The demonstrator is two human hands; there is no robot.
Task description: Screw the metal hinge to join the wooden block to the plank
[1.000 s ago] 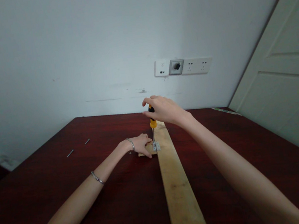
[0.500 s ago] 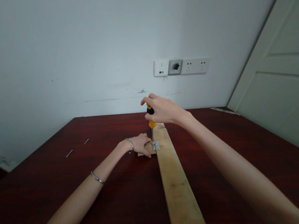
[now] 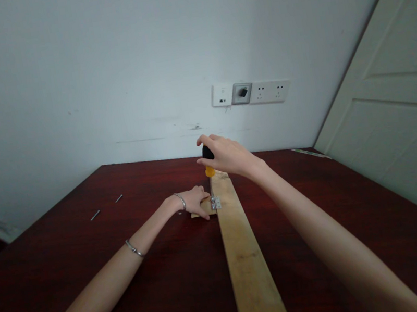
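My right hand point(image 3: 228, 154) is closed around the yellow-and-black handle of a screwdriver point(image 3: 210, 170), held upright over a metal hinge point(image 3: 216, 203). The screwdriver's shaft is too faint to follow down to its tip. The hinge bridges a long wooden plank point(image 3: 248, 255) and a short piece of wood point(image 3: 202, 213) on the plank's left. With thumb and fingers on either side, my left hand point(image 3: 196, 202) grips and presses down the short piece, covering much of it.
Two screws or nails point(image 3: 95, 215) lie on the dark red tabletop point(image 3: 166, 289), left of my hands. Behind the table is a white wall with sockets point(image 3: 269, 92). A pale panelled door point(image 3: 400, 94) stands at the right.
My right fingers have shifted slightly on the screwdriver handle, exposing more of its black part. My left hand keeps its place on the short piece. The whole view has drifted slightly.
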